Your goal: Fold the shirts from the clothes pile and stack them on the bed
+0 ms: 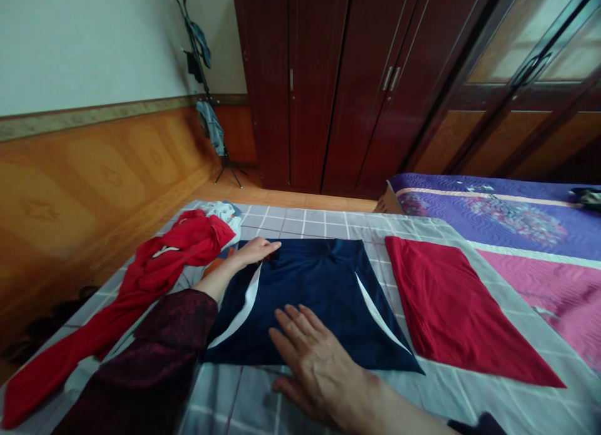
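Navy shorts with white curved side stripes (314, 297) lie flat on a grey checked bedspread (253, 394). At the upper left corner of the shorts, by the waistband, my left hand (257, 251) has its fingers pressed together on the fabric. My right hand (314, 360) is spread palm down over the lower middle of the shorts, fingers apart, holding nothing. To the right lies a folded red garment (460, 303), flat and apart from the shorts. A crumpled red garment (154, 266) stretches along the left side, partly behind my left sleeve.
Pale clothing (224, 213) is heaped at the bedspread's far left corner. A purple and pink quilted bed (507, 219) adjoins on the right. Beyond stand a dark red wardrobe (310, 134) and a coat stand (200, 66) with hanging items.
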Motion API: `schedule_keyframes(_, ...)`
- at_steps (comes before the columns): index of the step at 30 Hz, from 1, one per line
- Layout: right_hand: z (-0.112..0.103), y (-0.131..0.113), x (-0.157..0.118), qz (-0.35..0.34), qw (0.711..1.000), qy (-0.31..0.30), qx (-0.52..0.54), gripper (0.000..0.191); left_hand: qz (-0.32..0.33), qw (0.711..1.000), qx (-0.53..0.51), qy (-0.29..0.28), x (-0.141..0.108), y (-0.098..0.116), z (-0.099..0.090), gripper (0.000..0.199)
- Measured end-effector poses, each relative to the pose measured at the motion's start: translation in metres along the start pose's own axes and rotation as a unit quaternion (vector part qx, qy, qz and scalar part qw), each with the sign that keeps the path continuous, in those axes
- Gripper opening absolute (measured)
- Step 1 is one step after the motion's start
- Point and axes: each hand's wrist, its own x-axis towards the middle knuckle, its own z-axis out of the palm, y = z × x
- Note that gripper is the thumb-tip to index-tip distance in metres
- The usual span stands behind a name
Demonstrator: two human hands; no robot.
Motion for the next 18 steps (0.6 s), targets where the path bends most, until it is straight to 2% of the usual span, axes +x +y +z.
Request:
schedule_keyframes(3, 0.021, -0.011, 0.052, -0.078, 0.995, -0.029, 0.064, 0.061, 0.012, 1.0, -0.021, 0.0, 0.005, -0.003, 0.014, 0.055)
schedule_keyframes(6, 0.051, -0.013, 0.079, -0.109, 0.989, -0.038, 0.093, 0.073, 0.033, 0.999, -0.025, 0.017, 0.013, 0.001, 0.018, 0.045)
schedule_keyframes(10, 0.073, -0.013, 0.082, -0.111, 0.985, -0.045, 0.121, 0.08, 0.064, 0.996, -0.016, 0.061, 0.022, 0.006, 0.017, 0.032)
schedule_keyframes(18, 0.064, -0.01, 0.078, -0.121, 0.982, -0.047, 0.14, 0.085, 0.082, 0.99, 0.056, 0.103, 0.018, 0.014, 0.025, 0.014)
